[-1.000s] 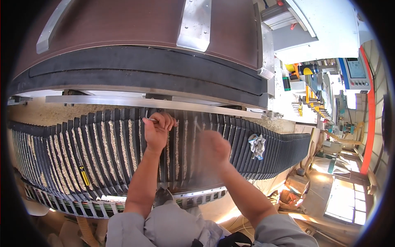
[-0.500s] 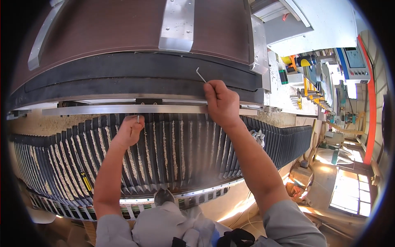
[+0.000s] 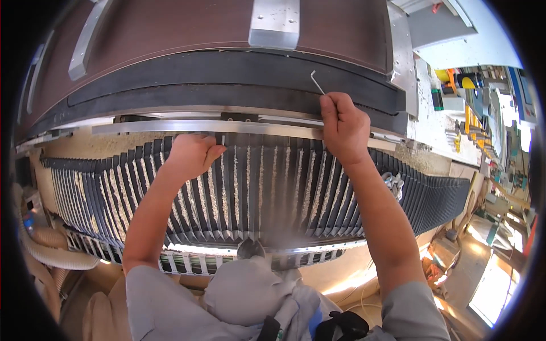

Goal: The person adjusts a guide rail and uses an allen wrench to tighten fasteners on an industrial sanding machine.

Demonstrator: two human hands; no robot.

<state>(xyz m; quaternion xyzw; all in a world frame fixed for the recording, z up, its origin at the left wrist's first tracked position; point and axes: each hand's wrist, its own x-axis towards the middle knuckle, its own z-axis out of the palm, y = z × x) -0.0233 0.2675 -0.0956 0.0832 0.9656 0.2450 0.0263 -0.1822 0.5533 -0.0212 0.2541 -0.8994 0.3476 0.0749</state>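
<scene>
A thin bent metal hex key (image 3: 316,82) sticks up from my right hand (image 3: 346,129), whose fingers are closed round its lower part. That hand covers the right part of a long silver metal bar (image 3: 170,126), which runs along the machine's near edge. My left hand (image 3: 196,154) is at the bar's lower edge, fingers curled against it and thumb stretched to the right; its fingertips are hidden. Just right of that thumb, a small metal pin (image 3: 223,140) points down from the bar. Below both hands spreads a black pleated bellows cover (image 3: 250,187) with pale shavings in its folds.
A brown machine bed (image 3: 187,28) with silver crosspieces (image 3: 274,23) lies beyond a dark ledge (image 3: 239,71). Crumpled silvery material (image 3: 393,184) sits on the bellows at right. Several tools with yellow handles (image 3: 471,125) are on the right-hand worktop. A ribbed hose (image 3: 62,258) hangs at lower left.
The view has shifted, so the machine appears further right and higher. My left hand has slid left along the bar, away from the pin. My right hand still holds the hex key.
</scene>
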